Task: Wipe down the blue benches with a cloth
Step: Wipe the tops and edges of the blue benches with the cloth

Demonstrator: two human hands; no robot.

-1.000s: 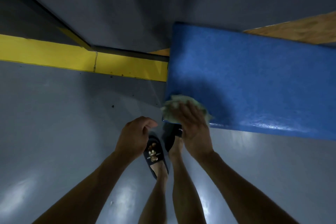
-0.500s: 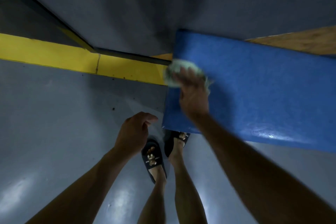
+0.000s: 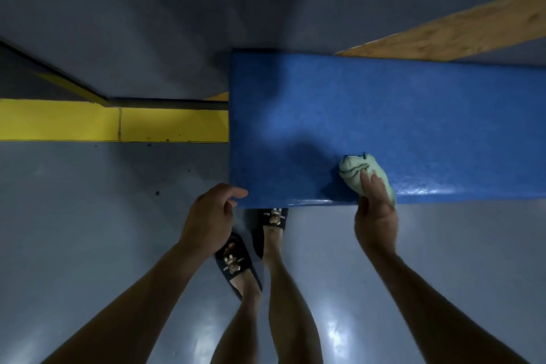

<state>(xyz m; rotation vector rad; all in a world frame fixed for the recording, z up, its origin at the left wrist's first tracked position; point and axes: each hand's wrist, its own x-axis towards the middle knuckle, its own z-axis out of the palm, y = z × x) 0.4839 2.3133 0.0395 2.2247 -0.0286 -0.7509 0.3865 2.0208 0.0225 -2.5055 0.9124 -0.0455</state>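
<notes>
A blue bench [image 3: 369, 115] runs from the middle of the view off to the right, its near edge glossy. A bunched pale green cloth [image 3: 356, 170] lies on the bench top close to that near edge. My right hand [image 3: 373, 210] grips the cloth from the near side, fingers on top of it. My left hand [image 3: 208, 217] hangs loosely curled by the bench's near left corner, holding nothing, thumb close to the edge.
My two feet in dark slippers [image 3: 236, 263] stand on the grey floor [image 3: 88, 230] just under the bench's edge. A yellow strip [image 3: 88, 124] crosses the floor on the left. A wooden board [image 3: 461, 29] lies behind the bench at the right.
My right hand has swept the cloth from the bench's far left corner to the near edge, further right. The left hand stays by the near corner.
</notes>
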